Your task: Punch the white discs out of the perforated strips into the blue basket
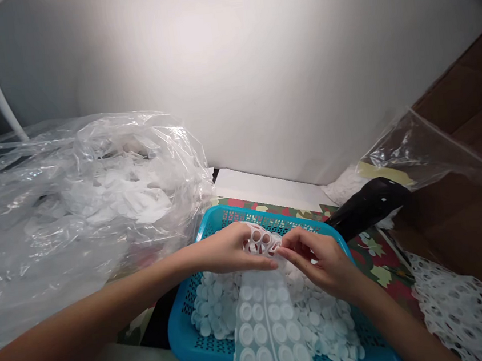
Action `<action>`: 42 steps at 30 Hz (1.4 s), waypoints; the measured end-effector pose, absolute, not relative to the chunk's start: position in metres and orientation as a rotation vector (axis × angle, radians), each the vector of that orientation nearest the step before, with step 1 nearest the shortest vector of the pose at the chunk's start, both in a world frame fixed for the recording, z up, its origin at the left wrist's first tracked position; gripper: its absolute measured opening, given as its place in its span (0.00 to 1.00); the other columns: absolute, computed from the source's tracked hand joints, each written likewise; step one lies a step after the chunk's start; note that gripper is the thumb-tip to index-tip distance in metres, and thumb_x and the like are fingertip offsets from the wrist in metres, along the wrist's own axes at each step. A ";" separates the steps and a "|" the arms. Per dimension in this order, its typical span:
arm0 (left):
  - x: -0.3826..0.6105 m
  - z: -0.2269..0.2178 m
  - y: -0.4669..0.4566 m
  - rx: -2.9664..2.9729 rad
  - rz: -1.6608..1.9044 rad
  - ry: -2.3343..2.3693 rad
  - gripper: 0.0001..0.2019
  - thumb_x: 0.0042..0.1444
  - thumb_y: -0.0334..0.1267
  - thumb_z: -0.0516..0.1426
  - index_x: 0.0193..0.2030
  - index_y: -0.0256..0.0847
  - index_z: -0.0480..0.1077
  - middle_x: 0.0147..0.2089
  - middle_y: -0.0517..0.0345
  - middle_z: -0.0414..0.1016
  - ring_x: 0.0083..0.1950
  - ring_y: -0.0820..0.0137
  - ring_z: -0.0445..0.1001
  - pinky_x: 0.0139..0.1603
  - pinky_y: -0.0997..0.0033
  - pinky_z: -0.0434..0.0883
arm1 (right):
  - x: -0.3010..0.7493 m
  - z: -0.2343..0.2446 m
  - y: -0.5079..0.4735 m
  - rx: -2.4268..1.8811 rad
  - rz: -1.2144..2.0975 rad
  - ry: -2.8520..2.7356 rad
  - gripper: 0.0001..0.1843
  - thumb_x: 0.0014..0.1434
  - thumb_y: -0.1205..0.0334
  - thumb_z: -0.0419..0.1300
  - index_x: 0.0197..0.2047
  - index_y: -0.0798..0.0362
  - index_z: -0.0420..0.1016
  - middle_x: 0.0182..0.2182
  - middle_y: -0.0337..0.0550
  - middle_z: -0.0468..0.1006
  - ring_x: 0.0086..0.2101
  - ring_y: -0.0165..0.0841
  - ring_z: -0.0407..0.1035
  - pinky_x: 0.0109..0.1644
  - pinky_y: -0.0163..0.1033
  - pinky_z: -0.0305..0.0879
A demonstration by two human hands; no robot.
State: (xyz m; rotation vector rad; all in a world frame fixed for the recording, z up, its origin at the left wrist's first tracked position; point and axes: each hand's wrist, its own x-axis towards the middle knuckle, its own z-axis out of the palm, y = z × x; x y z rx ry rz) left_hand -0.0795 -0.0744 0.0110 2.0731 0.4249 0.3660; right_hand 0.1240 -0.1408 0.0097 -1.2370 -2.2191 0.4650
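Observed: left hand point(231, 249) and right hand point(321, 264) each hold a pinch grip on the white strip point(261, 316), over the blue basket point(183, 330). Recommended: keep fingers close to each pad so loose discs point(212, 315) land inside.

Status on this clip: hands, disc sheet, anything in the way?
Left hand and right hand both pinching white disc sheet at its punched top end. Sheet lies over blue basket of loose discs. Plastic bag left, clear of hands.
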 end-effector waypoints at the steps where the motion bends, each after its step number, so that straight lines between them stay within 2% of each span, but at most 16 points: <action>1: -0.079 0.010 -0.074 2.069 0.369 0.433 0.10 0.55 0.41 0.54 0.33 0.36 0.69 0.29 0.60 0.65 0.31 0.74 0.63 0.31 0.75 0.59 | 0.124 0.009 -0.140 -1.242 0.425 -2.211 0.05 0.61 0.62 0.53 0.35 0.53 0.66 0.22 0.35 0.65 0.21 0.25 0.57 0.25 0.31 0.55; 5: -0.080 0.010 -0.074 2.025 0.327 0.483 0.10 0.55 0.40 0.53 0.31 0.35 0.68 0.26 0.62 0.63 0.29 0.75 0.62 0.28 0.76 0.58 | 0.125 0.010 -0.141 -1.119 0.228 -2.243 0.01 0.60 0.66 0.54 0.36 0.52 0.66 0.25 0.37 0.67 0.24 0.27 0.60 0.28 0.32 0.57; 11: -0.080 0.013 -0.075 1.993 0.348 0.493 0.11 0.56 0.42 0.52 0.28 0.36 0.64 0.24 0.64 0.57 0.27 0.76 0.57 0.27 0.75 0.56 | 0.124 0.016 -0.146 -1.076 0.103 -2.320 0.07 0.54 0.66 0.58 0.39 0.53 0.71 0.32 0.43 0.72 0.32 0.31 0.67 0.34 0.36 0.63; 20: -0.080 0.010 -0.074 1.993 0.344 0.525 0.16 0.56 0.43 0.52 0.23 0.38 0.56 0.22 0.65 0.51 0.24 0.77 0.52 0.23 0.74 0.51 | 0.124 0.012 -0.144 -1.076 -0.054 -2.370 0.06 0.54 0.66 0.60 0.37 0.54 0.74 0.29 0.41 0.76 0.30 0.31 0.68 0.34 0.37 0.64; 27: -0.080 0.012 -0.073 1.973 0.341 0.475 0.16 0.57 0.42 0.51 0.22 0.38 0.53 0.22 0.66 0.48 0.23 0.77 0.49 0.22 0.74 0.49 | 0.126 0.007 -0.142 -1.066 -0.142 -2.344 0.06 0.53 0.70 0.60 0.36 0.53 0.74 0.30 0.38 0.78 0.30 0.31 0.69 0.36 0.37 0.64; 34: -0.079 0.013 -0.074 1.924 0.329 0.488 0.13 0.56 0.36 0.50 0.23 0.39 0.52 0.23 0.66 0.46 0.23 0.77 0.47 0.22 0.74 0.47 | 0.121 0.013 -0.144 -1.302 -0.033 -2.159 0.03 0.55 0.68 0.58 0.31 0.53 0.73 0.24 0.36 0.73 0.26 0.28 0.64 0.30 0.34 0.58; 42: -0.080 0.013 -0.074 1.954 0.316 0.547 0.14 0.58 0.40 0.49 0.23 0.39 0.52 0.22 0.66 0.48 0.23 0.77 0.48 0.21 0.74 0.47 | 0.123 0.014 -0.142 -1.382 -0.103 -1.959 0.06 0.51 0.69 0.58 0.24 0.54 0.67 0.20 0.33 0.65 0.21 0.25 0.57 0.27 0.33 0.55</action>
